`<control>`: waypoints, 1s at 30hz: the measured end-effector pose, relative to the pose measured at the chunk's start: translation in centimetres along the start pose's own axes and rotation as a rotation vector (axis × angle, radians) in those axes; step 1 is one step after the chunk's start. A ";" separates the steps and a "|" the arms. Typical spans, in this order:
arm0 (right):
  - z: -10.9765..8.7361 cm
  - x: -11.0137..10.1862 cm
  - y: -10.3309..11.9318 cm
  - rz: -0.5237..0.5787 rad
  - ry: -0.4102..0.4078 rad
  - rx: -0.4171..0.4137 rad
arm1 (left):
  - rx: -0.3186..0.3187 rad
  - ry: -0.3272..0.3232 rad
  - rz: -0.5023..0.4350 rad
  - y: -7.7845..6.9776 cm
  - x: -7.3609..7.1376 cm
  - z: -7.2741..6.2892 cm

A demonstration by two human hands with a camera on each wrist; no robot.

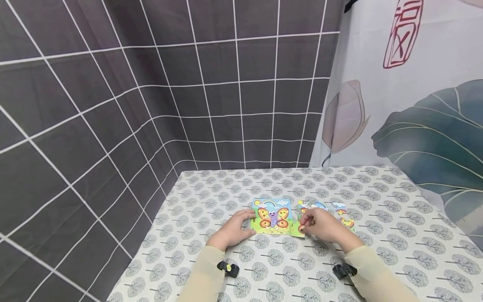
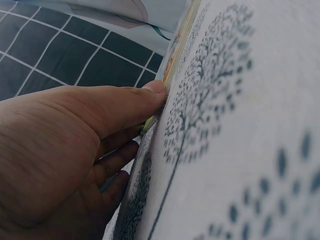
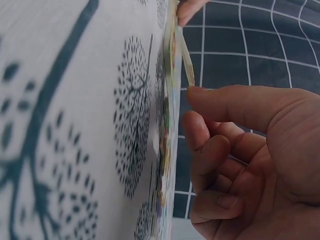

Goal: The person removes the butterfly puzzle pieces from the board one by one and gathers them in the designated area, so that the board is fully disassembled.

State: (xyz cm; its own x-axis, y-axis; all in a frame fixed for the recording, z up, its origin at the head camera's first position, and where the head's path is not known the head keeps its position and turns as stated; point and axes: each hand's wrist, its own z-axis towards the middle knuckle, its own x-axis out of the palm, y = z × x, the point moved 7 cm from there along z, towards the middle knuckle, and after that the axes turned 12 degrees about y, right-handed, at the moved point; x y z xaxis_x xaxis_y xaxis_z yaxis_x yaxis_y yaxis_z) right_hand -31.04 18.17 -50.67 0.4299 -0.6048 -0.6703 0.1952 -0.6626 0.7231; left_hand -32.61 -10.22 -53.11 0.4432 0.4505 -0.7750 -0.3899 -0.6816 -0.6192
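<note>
A butterfly picture board (image 1: pixel 272 216) lies flat on the table in the head view. My left hand (image 1: pixel 235 228) rests at its left side, thumb at the near left corner and fingers along the left edge; the left wrist view shows the thumb (image 2: pixel 145 95) stretched against the board's edge. At the board's near right corner, my right hand (image 1: pixel 320 224) pinches a green puzzle piece (image 1: pixel 297 229) with part of an orange wing. In the right wrist view this thin piece (image 3: pixel 187 60) tilts up from the board toward the thumb tip. The right fingers partly hide it.
Right of the board lie several other puzzle pieces (image 1: pixel 345 222) with rainbow, cloud and wing parts, partly behind the right hand. A tree-print cloth (image 1: pixel 290 268) covers the table. Dark grid curtain (image 1: pixel 226 100) hangs behind and left; a leaf-print curtain (image 1: pixel 434 126) hangs at right.
</note>
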 end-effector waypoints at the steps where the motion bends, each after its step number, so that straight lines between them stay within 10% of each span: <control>1: -0.1 0.0 -0.1 0.004 0.004 0.001 | -0.001 0.000 0.002 0.0 0.0 0.0; 30: -1.2 -0.1 -2.3 -0.021 0.034 -0.014 | -0.014 0.008 -0.013 -0.1 0.0 -0.2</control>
State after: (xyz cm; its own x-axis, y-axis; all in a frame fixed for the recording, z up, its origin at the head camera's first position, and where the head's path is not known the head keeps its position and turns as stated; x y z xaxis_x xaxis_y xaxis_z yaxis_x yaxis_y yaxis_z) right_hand -30.43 20.27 -52.03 0.4555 -0.5754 -0.6793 0.2168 -0.6684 0.7115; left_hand -32.42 -10.24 -52.98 0.4548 0.4550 -0.7656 -0.3729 -0.6834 -0.6276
